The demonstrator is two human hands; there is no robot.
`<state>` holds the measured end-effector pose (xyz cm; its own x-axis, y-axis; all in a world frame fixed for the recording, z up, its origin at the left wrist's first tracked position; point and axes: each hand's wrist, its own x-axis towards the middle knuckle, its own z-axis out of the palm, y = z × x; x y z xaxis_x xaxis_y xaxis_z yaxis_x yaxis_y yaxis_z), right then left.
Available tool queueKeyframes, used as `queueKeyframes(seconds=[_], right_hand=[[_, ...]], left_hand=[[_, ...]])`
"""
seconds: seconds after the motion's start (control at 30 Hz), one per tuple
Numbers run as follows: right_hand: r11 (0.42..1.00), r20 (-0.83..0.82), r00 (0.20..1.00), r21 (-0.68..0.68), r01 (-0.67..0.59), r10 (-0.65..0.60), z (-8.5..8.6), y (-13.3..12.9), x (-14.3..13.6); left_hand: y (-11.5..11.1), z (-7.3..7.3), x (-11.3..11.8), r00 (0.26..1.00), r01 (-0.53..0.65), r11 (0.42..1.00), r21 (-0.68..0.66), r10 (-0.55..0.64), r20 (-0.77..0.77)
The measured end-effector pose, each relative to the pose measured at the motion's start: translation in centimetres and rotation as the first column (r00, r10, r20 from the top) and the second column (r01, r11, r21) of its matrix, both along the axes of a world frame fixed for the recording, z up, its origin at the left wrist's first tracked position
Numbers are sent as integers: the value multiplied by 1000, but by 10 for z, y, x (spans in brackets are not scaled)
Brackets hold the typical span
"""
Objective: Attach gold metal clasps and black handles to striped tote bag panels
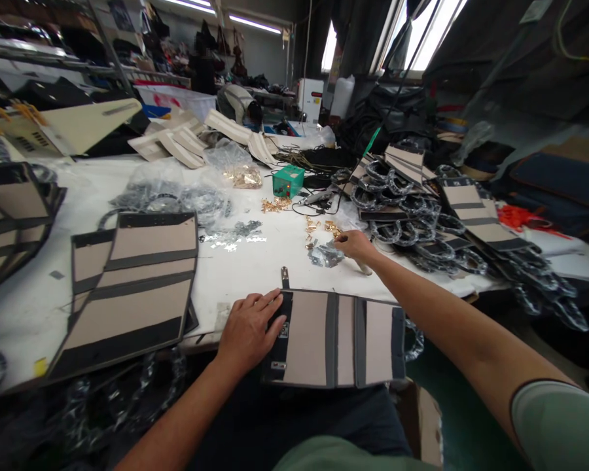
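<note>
Light green shirt cloth [336, 456] is closest. Past it, a flat beige panel with dark stripes [309, 337] lies over the front edge of the white tabletop [235, 271]. The left hand [252, 330] rests on the panel's left end, not closed. Farther from that edge, the right hand [356, 247] is at small gold metal bits [331, 227] and thin silver metal plates [326, 256]; I can't tell if it holds one.

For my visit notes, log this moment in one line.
left hand: on panel; right hand: by gold pieces; green box: on table
</note>
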<state>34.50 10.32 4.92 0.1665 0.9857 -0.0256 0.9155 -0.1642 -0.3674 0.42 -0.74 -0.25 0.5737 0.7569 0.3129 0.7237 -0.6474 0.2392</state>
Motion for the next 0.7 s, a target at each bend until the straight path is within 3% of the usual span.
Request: queueKeyframes(seconds=[0.3,0.43,0.57,0.7], right_hand=[[998,74,996,23,-57,55,4,-5,-16],[995,48,995,36,-88,86,14,-11,-20],[980,-175,974,-111,-164,143,34,-32,-47],[885,-472,853,-271,-379,221,38,-63,-93]], left_hand=[[-3,0,0,999,-10,1000,-30,11,37],[-2,-1,1,997,-12,999,-43,15,73],[0,-2,1,995,-13,998,-63,20,98],[1,-2,1,995,-17,997,-79,25,98]])
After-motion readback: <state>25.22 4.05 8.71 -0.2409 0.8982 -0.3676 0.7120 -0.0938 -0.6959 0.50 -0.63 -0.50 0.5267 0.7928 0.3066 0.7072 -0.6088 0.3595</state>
